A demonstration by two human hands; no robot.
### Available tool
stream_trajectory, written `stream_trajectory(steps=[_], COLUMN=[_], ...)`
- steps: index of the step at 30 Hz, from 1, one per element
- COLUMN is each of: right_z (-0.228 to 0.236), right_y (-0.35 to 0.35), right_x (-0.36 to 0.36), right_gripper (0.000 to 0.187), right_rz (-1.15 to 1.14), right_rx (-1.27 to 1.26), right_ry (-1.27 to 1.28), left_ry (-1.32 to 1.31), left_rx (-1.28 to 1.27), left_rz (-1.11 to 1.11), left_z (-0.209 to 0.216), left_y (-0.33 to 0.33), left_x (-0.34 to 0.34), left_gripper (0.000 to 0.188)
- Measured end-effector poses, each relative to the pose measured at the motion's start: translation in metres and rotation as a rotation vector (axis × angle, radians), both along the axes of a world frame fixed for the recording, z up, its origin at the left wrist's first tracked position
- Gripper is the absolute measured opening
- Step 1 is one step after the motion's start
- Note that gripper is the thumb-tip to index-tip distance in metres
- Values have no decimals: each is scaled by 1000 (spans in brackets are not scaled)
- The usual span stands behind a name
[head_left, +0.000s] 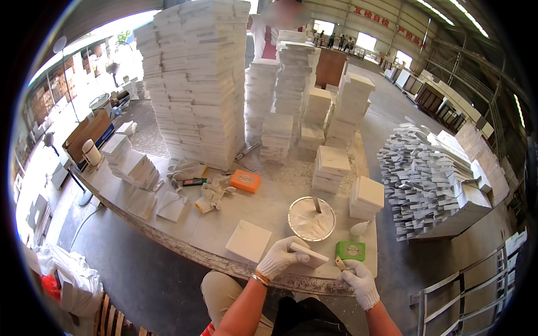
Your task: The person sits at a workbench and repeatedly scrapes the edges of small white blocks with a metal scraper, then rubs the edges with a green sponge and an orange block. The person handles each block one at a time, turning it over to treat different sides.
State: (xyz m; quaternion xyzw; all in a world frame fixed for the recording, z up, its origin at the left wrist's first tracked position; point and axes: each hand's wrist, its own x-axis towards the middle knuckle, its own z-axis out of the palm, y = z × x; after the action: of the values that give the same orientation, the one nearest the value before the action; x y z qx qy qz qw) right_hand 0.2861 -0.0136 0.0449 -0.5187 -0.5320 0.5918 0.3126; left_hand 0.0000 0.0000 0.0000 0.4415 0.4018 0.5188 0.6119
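My left hand (278, 259), in a white knitted glove, grips a white stone tile (309, 257) by its left end near the table's front edge. The tile is held tilted. My right hand (360, 283), gloved too, is closed on a small tan flat tool (340, 263); its working end is hard to make out. Just beyond it lies a green sanding pad pack (351, 251). A round bowl (290, 223) of white powder stands ahead of both hands, with a scraper blade (317, 205) upright in it. Left of my left hand, another square tile (249, 241) lies flat.
Tall tile stacks (193, 84) rise across the table's back. Low tile piles (367, 197) stand at right, near a white bulb (359, 228). Gloves (213, 195) and an orange pack (245, 181) lie mid-table. A person (266, 33) stands behind the stacks. A metal rack (471, 285) is at lower right.
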Motion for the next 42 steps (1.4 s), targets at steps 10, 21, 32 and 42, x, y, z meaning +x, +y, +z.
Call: stream_trajectory(steps=[10,21,32,42], right_z=[-13,-10,-16,-8], right_y=[9,16,18,16], right_x=[2,1,2,6], right_gripper=[32,32,29,24], right_rz=[38,45,54,22], right_rx=[-131,-184,-200,-229], right_ry=[-46,-27,5,3], left_ry=[13,66,97,54], left_rx=[-18,-6,113,-31], left_rz=[-1,15,70,95], left_z=[-4,7,19,6], left_y=[0,-2,-8,-6], left_x=[2,1,0,5], left_gripper=[28,31,59,37])
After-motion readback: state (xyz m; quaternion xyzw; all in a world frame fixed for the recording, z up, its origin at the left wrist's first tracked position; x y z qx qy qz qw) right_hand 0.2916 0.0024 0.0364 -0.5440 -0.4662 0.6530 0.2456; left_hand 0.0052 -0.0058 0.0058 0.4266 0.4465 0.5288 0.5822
